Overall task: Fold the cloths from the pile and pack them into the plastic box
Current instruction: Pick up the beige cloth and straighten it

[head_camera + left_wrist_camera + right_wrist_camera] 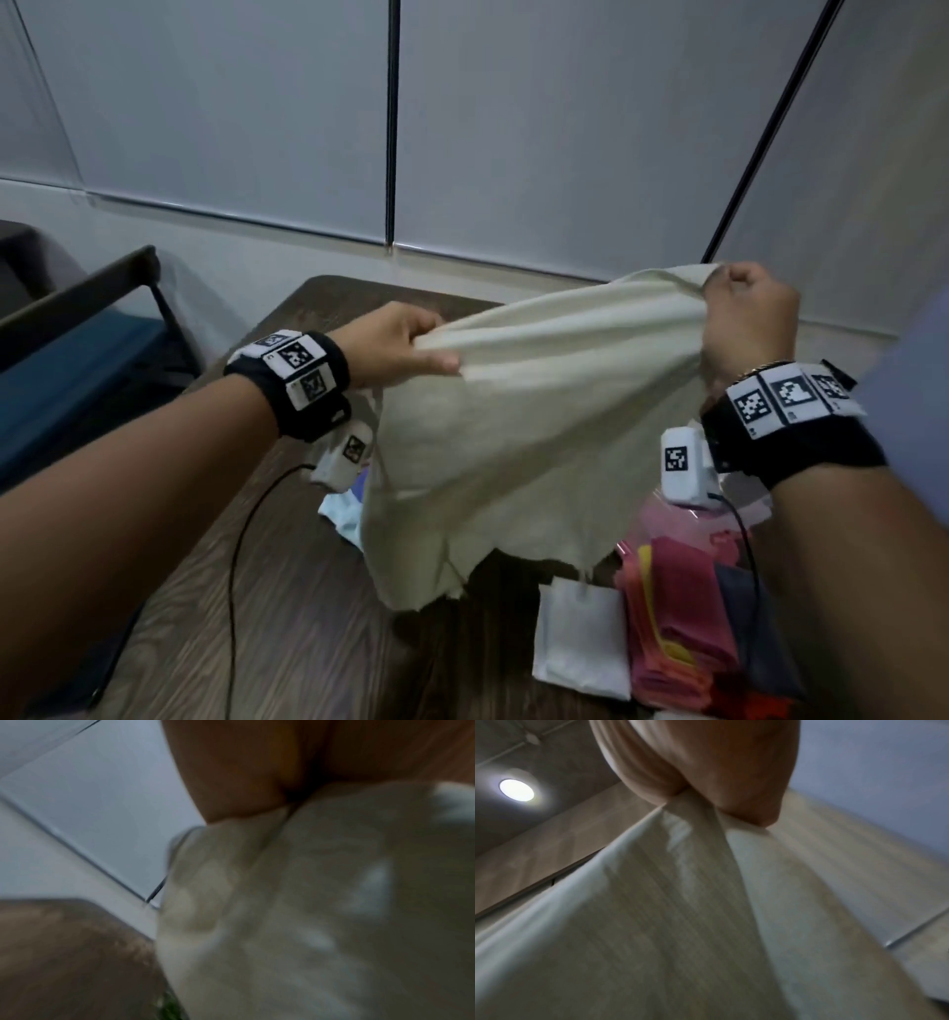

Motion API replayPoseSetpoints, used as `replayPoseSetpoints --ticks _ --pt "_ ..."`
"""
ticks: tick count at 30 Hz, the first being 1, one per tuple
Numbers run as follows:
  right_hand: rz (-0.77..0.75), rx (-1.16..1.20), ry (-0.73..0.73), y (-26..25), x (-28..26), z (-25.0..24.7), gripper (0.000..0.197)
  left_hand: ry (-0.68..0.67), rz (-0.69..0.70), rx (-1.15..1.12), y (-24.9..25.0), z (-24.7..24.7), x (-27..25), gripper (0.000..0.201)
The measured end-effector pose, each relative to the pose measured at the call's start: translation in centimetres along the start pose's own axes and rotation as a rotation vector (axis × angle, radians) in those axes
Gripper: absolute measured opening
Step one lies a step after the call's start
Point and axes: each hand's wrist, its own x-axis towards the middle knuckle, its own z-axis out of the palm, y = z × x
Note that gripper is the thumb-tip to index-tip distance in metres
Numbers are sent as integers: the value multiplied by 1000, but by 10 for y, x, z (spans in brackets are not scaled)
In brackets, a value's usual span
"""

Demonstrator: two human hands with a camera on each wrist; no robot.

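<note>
A cream cloth (513, 411) hangs spread in the air above the counter (308, 616), its top edge bunched at two corners, its ragged lower edge loose. Below it at the right, the clear plastic box (642, 529) holds folded pink, yellow and dark cloths (688, 606). A folded white cloth (580, 637) lies just beside the box.

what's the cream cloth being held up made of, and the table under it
Cream cloth: looks like thin, soft matte fabric, maybe cotton; it drapes in folds and its lower edge is frayed. Table: dark wood or wood-look laminate, going by the streaky grain with a low sheen; I cannot tell which.
</note>
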Motion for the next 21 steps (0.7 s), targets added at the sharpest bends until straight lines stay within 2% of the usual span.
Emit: replayPoseSetpoints --ticks 2,4,7,9,10,12,13,15,17,19,21 --pt "-2 -4 46 3 4 -9 12 -110 18 258 -13 -5 -1 24" --pt "24 -41 62 9 7 -16 14 -63 -56 305 -37 -13 0 28" --pt "87 -135 15 18 9 -18 19 61 -226 74 -62 -16 -4 29" --pt "150 -122 5 18 5 -15 21 210 -344 -96 -63 -11 -4 35" --pt "176 -98 12 16 2 -11 23 280 -368 -137 -58 -8 -2 38" --pt "180 16 18 9 -7 1 24 353 -327 -216 -35 -1 4 36" --pt "160 88 3 4 -13 9 21 342 -284 -314 -18 3 6 29" --pt "105 194 -104 -11 -37 28 8 223 -188 -633 13 12 10 16" --pt "47 244 -227 -21 -60 45 12 43 -76 -845 38 19 13 36" --pt "70 319 -316 -24 -78 52 11 -47 -34 -843 47 26 15 51" --pt "105 392 -388 -22 -86 49 21 36 -76 -744 47 27 14 46"
